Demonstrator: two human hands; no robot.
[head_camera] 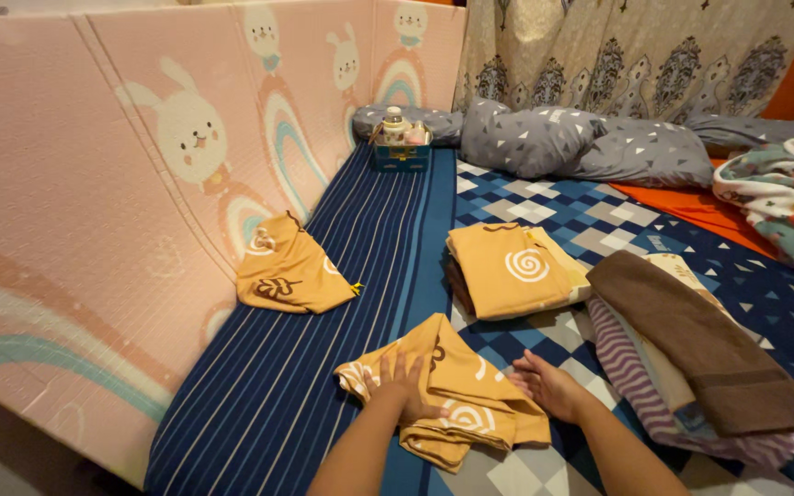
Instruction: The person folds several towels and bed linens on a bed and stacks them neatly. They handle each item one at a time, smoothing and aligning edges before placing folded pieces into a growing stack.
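Bedding in a dark blue stripe and a blue checked pattern covers the surface, with a pink padded wall panel [66,184] printed with rabbits and rainbows standing along one side. Only the forearms and hands are seen; everything above the elbows is cut off by the lower edge of the view. A partly folded mustard-yellow cloth [457,395] with white swirl marks lies near the lower middle of the bedding. The left hand [403,384] is laid flat on this cloth with its fingers spread, pressing on it rather than pinching it; the part of the cloth under the palm is hidden. The right hand [544,384] is held open, fingers loosely apart, just beside the cloth's right edge; whether it touches the fabric cannot be told. Beyond the hands a folded stack of similar yellow cloths [512,271] is seen, its lower layers mostly covered. Another yellow cloth [291,271] rests against the wall panel. To the right, a brown towel [700,340] tops a pile whose lower pieces are largely concealed.
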